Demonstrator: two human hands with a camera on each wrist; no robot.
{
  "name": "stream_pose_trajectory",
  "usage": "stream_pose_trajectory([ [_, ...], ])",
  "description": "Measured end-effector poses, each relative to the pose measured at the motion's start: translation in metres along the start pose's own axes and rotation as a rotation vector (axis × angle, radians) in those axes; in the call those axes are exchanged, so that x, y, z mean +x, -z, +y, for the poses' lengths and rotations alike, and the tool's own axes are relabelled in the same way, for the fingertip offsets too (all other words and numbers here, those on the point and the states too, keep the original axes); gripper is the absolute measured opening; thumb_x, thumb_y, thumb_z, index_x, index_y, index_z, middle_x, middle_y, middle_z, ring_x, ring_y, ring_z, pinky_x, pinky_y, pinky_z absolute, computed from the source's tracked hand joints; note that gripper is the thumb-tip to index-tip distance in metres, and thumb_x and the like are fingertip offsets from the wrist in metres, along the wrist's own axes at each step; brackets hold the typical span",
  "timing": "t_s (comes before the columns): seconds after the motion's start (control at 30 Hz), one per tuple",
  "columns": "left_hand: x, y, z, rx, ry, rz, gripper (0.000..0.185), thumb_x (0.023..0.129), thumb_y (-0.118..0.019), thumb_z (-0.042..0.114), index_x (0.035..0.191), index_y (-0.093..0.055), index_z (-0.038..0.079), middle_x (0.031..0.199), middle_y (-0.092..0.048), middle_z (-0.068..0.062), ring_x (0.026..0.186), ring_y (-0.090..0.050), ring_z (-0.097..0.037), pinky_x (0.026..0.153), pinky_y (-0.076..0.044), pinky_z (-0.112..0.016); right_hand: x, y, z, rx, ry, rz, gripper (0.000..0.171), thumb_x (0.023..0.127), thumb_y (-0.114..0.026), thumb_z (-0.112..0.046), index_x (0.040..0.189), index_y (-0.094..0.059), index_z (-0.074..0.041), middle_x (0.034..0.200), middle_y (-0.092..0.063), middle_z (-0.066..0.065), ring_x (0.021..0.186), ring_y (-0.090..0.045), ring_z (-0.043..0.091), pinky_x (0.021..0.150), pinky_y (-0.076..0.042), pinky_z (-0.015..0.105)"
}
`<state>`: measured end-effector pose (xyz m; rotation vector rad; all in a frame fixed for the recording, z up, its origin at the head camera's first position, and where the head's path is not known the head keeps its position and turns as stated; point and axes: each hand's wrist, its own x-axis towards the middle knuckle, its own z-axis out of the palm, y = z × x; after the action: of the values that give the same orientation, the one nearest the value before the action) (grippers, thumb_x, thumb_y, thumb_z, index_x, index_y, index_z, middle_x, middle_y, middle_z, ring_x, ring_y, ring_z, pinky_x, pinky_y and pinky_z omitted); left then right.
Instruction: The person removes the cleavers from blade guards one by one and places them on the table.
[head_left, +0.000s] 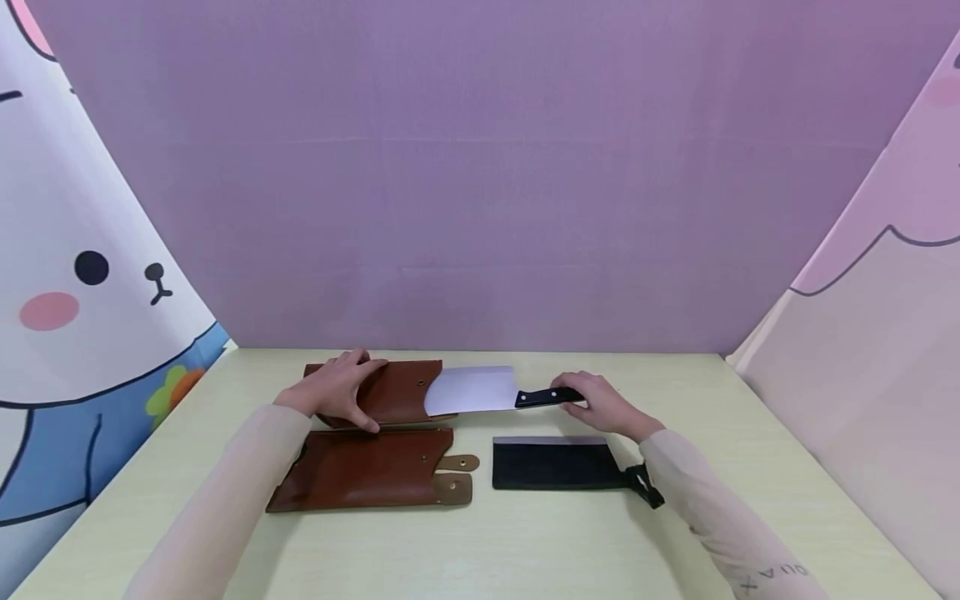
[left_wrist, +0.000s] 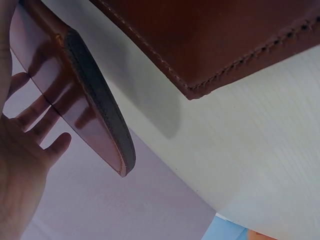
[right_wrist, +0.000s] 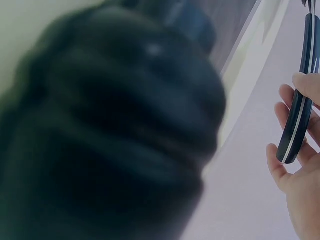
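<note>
My right hand [head_left: 600, 404] grips the black riveted handle [head_left: 536, 398] of a cleaver with a broad silver blade [head_left: 472, 390]. The blade's left end is at the curved mouth of a brown leather sheath [head_left: 401, 392] and appears partly inside it. Across that sheath lies my left hand [head_left: 337, 387], thumb at the near edge and fingers at the far edge, holding it. A second brown sheath [head_left: 367, 471], with two snap straps, lies just nearer. In the right wrist view, fingers and thumb pinch the handle [right_wrist: 299, 117].
A black cleaver [head_left: 558, 465] with a grey strip along its far edge lies below my right hand, its handle partly under the sleeve. A purple partition [head_left: 480, 208] stands behind the pale table [head_left: 525, 550]. Cartoon-printed panels [head_left: 97, 292] flank both sides.
</note>
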<state>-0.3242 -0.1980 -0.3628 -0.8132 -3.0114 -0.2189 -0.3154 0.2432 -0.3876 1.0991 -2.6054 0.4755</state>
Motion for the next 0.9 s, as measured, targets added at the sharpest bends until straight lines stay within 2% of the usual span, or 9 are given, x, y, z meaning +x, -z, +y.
stream_pose_trajectory([
  [0.43,-0.001,-0.001,-0.002,-0.001,-0.001,-0.006,0.106,0.056,-0.077,0.061,0.140,-0.036,0.012,0.115,-0.041,-0.012,0.098,-0.044,-0.025,0.082,-0.041,-0.046,-0.005,0.003,0.003,0.015,-0.009,0.012,0.025,0.082,-0.065,-0.005,0.106,-0.060,-0.005,0.099,-0.065,0.006,0.085,-0.059,0.025,0.076,-0.045,0.042],
  [0.9,0.000,-0.004,-0.006,-0.001,0.003,-0.008,0.108,0.054,-0.076,0.064,0.140,-0.035,0.013,0.117,-0.041,-0.012,0.100,-0.044,-0.025,0.083,-0.040,-0.047,-0.012,0.006,0.007,0.012,-0.007,0.026,0.025,0.081,-0.065,-0.003,0.105,-0.060,-0.005,0.096,-0.064,0.005,0.080,-0.057,0.018,0.073,-0.045,0.039],
])
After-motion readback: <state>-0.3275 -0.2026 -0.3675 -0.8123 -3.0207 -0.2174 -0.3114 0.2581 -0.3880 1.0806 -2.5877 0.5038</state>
